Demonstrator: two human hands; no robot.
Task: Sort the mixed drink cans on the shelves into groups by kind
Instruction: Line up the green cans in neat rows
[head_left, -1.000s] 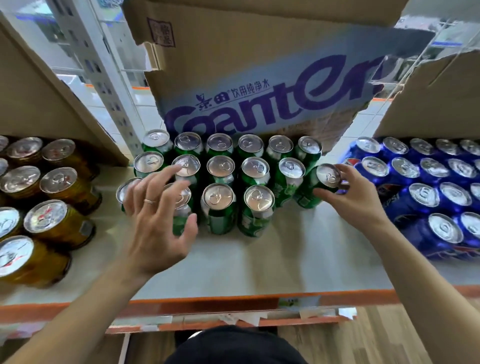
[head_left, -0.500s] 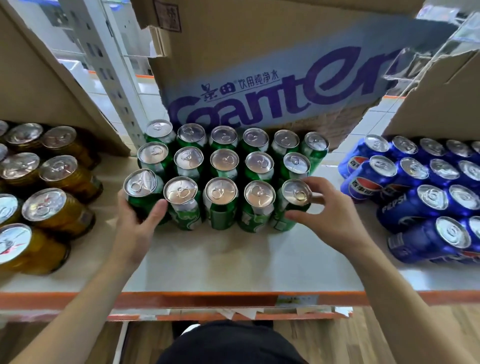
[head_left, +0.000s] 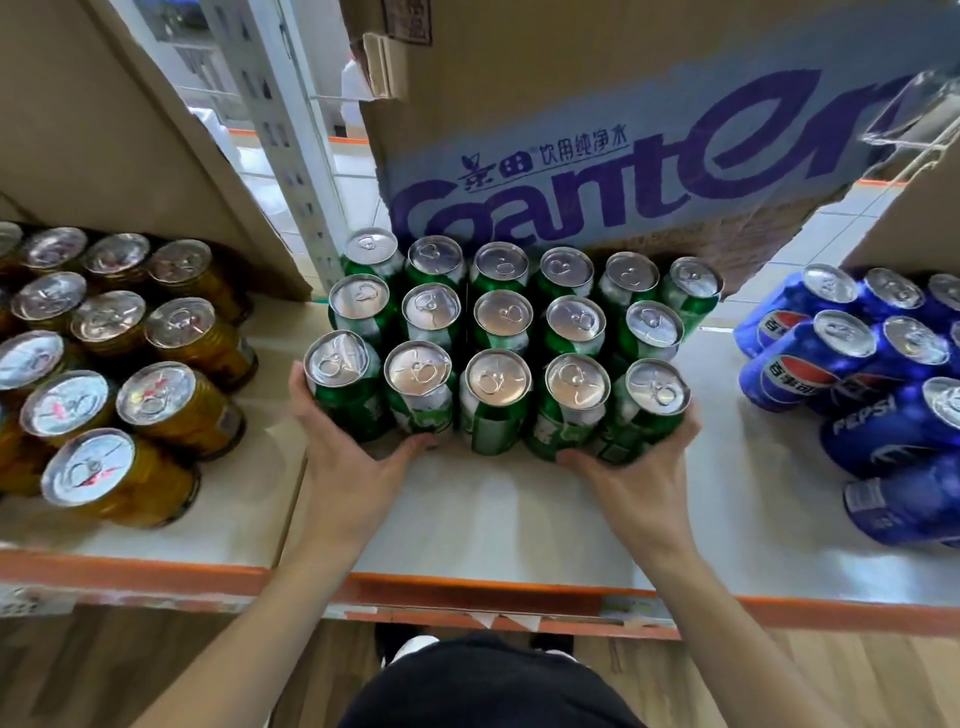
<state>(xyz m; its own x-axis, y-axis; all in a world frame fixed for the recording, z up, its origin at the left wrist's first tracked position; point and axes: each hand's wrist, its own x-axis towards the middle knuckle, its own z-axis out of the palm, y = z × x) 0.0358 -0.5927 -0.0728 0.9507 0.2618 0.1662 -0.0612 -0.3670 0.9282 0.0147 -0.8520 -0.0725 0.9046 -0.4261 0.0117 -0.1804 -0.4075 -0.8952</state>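
Observation:
Several green cans (head_left: 496, 364) stand upright in three tight rows at the middle of the shelf. My left hand (head_left: 348, 457) wraps round the front-left green can (head_left: 343, 387), thumb across the front. My right hand (head_left: 641, 467) grips the front-right green can (head_left: 649, 410) from the outer side. Several amber cans (head_left: 156, 400) form a group on the left. Several blue Pepsi cans (head_left: 841, 358) form a group on the right, leaning and partly cut off by the frame edge.
A large cardboard box (head_left: 597, 130) with purple lettering sits directly behind the green cans. Slanted cardboard (head_left: 119, 135) rises behind the amber cans. The shelf's orange front edge (head_left: 467, 592) runs below my wrists. A white upright post (head_left: 280, 130) stands at the back.
My right hand brought a green can from the right into the front row. Both hands then closed on the two ends of that row, and the front cans stand tighter together.

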